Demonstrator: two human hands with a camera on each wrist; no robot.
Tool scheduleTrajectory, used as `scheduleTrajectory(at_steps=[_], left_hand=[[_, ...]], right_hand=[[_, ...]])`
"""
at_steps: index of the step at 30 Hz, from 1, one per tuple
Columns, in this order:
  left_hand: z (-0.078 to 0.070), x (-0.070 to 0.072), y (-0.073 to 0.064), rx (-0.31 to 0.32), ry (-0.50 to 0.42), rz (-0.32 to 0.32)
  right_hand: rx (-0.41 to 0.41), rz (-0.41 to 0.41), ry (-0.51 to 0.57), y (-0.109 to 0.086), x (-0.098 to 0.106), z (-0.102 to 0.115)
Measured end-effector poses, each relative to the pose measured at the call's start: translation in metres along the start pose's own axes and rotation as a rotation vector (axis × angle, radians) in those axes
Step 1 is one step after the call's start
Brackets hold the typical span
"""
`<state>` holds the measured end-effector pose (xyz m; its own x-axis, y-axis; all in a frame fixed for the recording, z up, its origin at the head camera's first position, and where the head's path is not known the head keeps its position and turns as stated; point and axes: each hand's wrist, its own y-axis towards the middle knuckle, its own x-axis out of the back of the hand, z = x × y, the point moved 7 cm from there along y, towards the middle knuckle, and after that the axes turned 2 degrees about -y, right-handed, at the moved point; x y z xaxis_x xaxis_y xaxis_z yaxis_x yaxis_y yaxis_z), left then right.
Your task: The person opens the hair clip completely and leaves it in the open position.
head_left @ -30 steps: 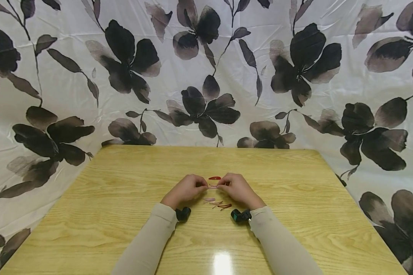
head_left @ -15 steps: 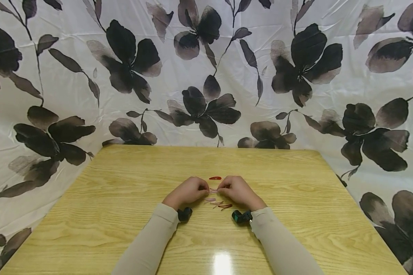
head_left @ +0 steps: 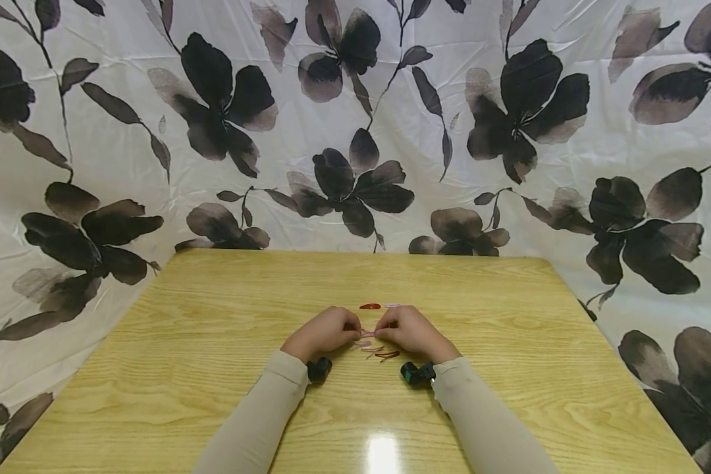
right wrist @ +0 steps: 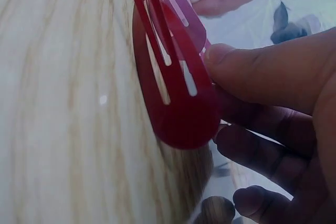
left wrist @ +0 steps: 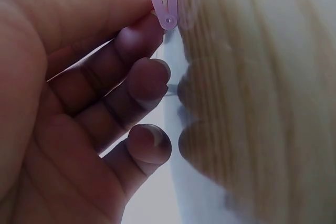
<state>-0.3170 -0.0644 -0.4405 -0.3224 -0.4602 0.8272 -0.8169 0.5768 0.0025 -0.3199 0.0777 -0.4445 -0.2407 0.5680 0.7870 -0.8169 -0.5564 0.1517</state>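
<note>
Between both hands is a pink snap hair clip (head_left: pixel 368 334). My left hand (head_left: pixel 330 328) pinches its left end between thumb and fingers. At the other end, my right hand (head_left: pixel 411 331) pinches it the same way. Just in front lie a lilac hair clip (head_left: pixel 362 343), a pale pink one (head_left: pixel 372 349) and a dark red one (head_left: pixel 387 355) with its arms apart. The right wrist view has a red hair clip (right wrist: pixel 189 114) large in the foreground, partly covering the pink ones. In the left wrist view, a pink hair clip (left wrist: pixel 168 11) overlaps the thumb and index fingertips.
Beyond the hands lie a red hair clip (head_left: pixel 370 306) and a pink hair clip (head_left: pixel 394 305), flat on the wooden table (head_left: pixel 225 296). A floral cloth (head_left: pixel 355 118) hangs behind the table and along its sides.
Both hands have drawn slightly nearer the body with the pink hair clip between them. Beyond the right hand, another pink hair clip has come into view.
</note>
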Motion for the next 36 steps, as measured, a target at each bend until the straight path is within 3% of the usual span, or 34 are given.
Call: scheduleTrajectory(at_steps=[36], left_hand=[[0.0043, 0.0001, -0.0007, 0.048, -0.049, 0.016]], right_hand=[[-0.074, 0.034, 0.056, -0.0004, -0.0030, -0.0081]])
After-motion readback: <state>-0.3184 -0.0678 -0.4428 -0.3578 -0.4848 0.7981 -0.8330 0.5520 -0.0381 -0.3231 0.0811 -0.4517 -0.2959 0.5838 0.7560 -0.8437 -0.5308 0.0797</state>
